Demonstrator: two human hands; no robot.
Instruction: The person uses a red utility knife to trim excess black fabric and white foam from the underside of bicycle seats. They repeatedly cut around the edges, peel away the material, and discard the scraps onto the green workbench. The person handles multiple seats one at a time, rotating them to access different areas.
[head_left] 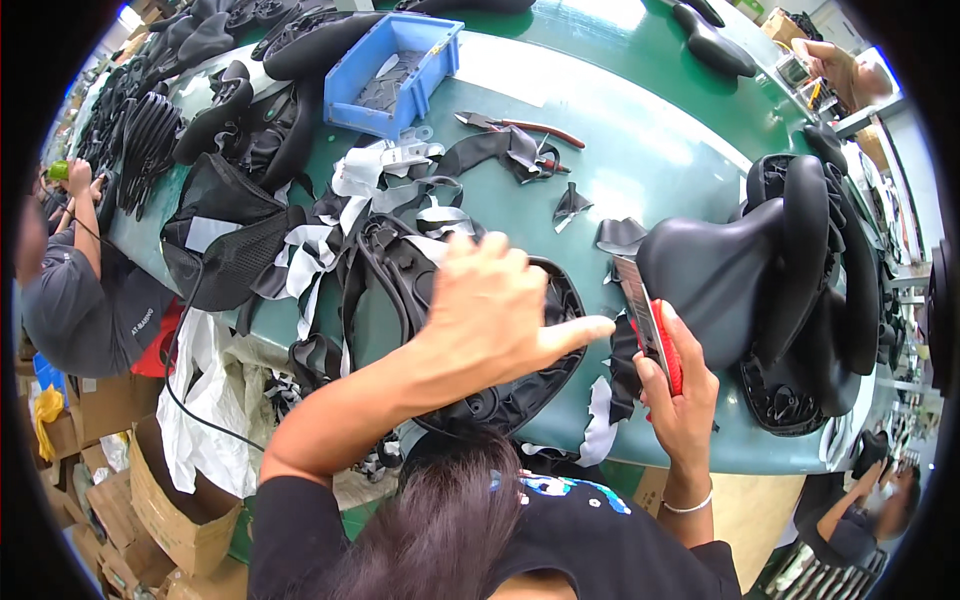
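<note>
My left hand (pixel 490 312) is over an upturned black bicycle saddle (pixel 555 385), its thumb stretched out to the right and its fingers apart. It hides the middle of the saddle. In my right hand (pixel 683 395) is a red utility knife (pixel 667 350) with its long blade out, pointing away and up to the left. The knife is just right of the saddle, beside black and grey offcuts (pixel 600 420). More trimmed strips (pixel 310 250) lie left of the saddle.
A blue bin (pixel 395 75) stands at the back, near red-handled pliers (pixel 520 125). Finished-looking black saddles (pixel 715 270) are piled on the right, with more parts (pixel 150 140) at far left. Cardboard boxes (pixel 175 500) stand below left. Other people work around the table.
</note>
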